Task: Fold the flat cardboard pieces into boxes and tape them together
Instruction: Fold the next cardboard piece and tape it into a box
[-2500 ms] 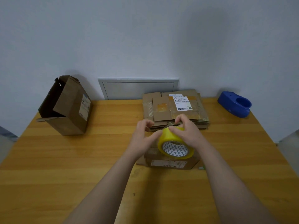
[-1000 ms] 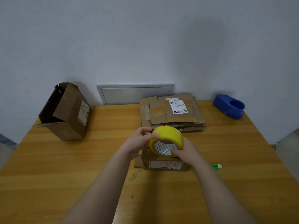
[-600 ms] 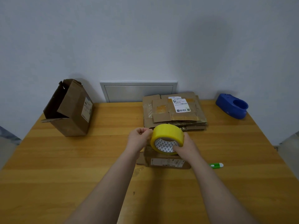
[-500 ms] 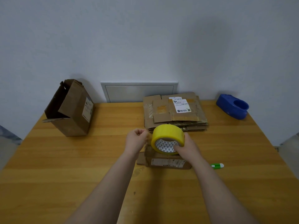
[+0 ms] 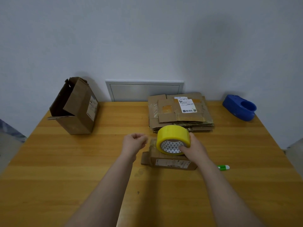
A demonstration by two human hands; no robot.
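Right hand point(image 5: 195, 149) grips the light, stiff tape roll point(image 5: 172, 136) by its core; left hand point(image 5: 134, 142) pinches the flimsy, sticky tape end point(image 5: 151, 141)

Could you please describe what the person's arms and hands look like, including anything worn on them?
The left hand and the right hand are bare, without gloves. The left forearm and the right forearm are uncovered down to the picture's lower edge; no sleeve shows. No watch, bracelet or ring is visible.
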